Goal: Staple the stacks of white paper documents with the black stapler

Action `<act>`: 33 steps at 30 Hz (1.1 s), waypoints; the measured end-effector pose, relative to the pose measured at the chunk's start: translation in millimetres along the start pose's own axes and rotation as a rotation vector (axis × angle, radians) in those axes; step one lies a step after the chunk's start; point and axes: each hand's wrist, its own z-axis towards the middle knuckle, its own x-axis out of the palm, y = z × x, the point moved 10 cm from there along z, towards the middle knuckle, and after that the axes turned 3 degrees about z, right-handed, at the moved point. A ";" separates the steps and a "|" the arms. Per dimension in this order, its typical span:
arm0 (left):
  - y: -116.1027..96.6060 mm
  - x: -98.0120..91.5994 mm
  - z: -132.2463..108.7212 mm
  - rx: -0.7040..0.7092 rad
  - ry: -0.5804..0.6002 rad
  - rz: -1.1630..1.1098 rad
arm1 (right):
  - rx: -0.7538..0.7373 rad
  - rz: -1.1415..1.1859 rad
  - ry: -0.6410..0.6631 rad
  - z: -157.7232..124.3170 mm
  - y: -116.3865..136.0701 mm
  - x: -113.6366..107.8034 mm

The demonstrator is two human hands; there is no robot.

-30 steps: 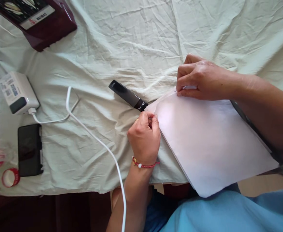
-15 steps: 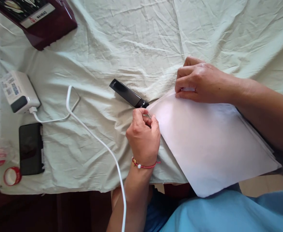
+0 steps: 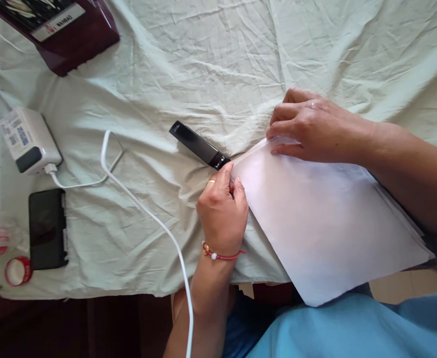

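A stack of white paper sheets point(image 3: 326, 219) lies slanted across the table edge, its lower corner hanging over towards my lap. My left hand point(image 3: 223, 211), with a red bracelet, pinches the stack's left corner between thumb and fingers. Along the upper edge, my right hand point(image 3: 307, 127) grips the sheets, its thumb on top and its fingertips at the far side, partly hidden. Just beyond my left fingertips lies a long, glossy black thing point(image 3: 196, 143) that looks like a stapler. Its near end is right by the paper corner; whether they touch, I cannot tell.
A wrinkled pale green cloth point(image 3: 211, 64) covers the table. On the left are a white box-shaped device point(image 3: 32, 141) with a white cable point(image 3: 147, 211), a black phone point(image 3: 47, 228) and a red tape roll point(image 3: 18, 271). A maroon box point(image 3: 80, 40) stands at upper left.
My left fingers have shifted slightly right and up along the paper corner, and a ring now shows. My right fingers have slid a little left along the upper edge. The black thing stays put.
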 end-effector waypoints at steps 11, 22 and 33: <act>18.7 17.1 9.5 -0.311 0.222 -0.321 | -0.014 0.123 -0.008 -1.7 1.6 1.8; 14.8 12.4 13.7 -0.289 0.193 -0.272 | 0.010 0.159 -0.037 -0.5 -1.8 5.1; 21.9 7.8 9.8 -0.316 0.112 -0.264 | 0.024 0.132 -0.058 -0.2 -5.3 -7.4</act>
